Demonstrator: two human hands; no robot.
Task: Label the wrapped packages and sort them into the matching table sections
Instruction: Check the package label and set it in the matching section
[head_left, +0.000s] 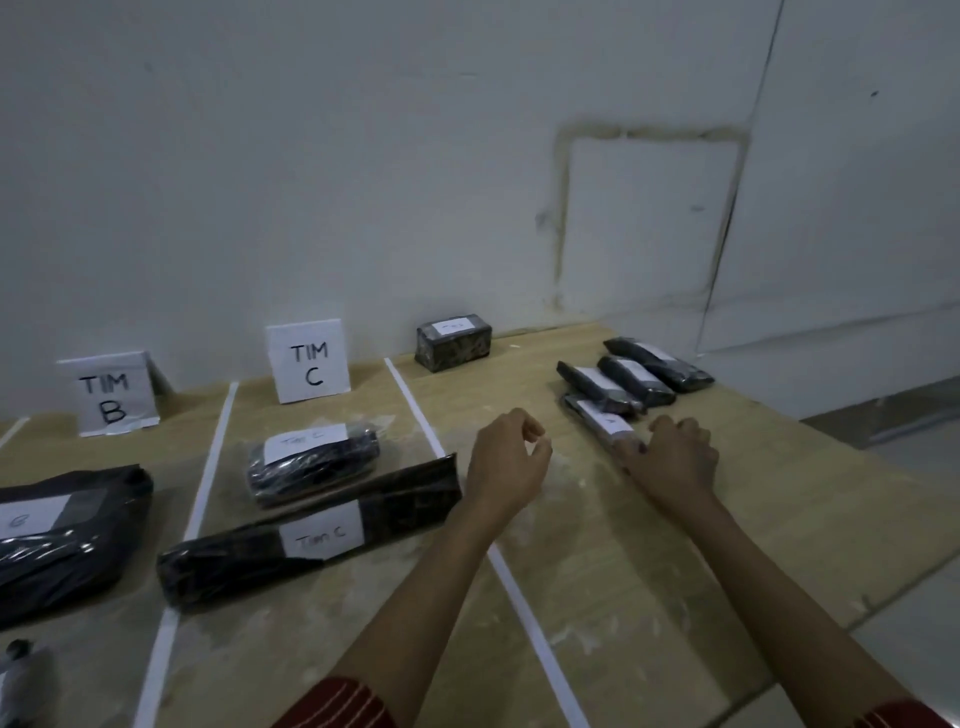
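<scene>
Curled round the near end of a slim labelled package (597, 418), my right hand (675, 452), package on the table's (701, 597) right section beside three more packages (636, 382), my left hand (511, 457) loosely curled, holding nothing

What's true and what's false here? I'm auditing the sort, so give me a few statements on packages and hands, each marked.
1. Two labelled packages, the long package and the rolled package, lie before the TIM C sign. True.
2. The left hand holds a package. False: it holds nothing.
3. The right hand grips the nearest slim package. True.
4. The block package lies on the long package. False: it stands apart, by the wall.
</scene>
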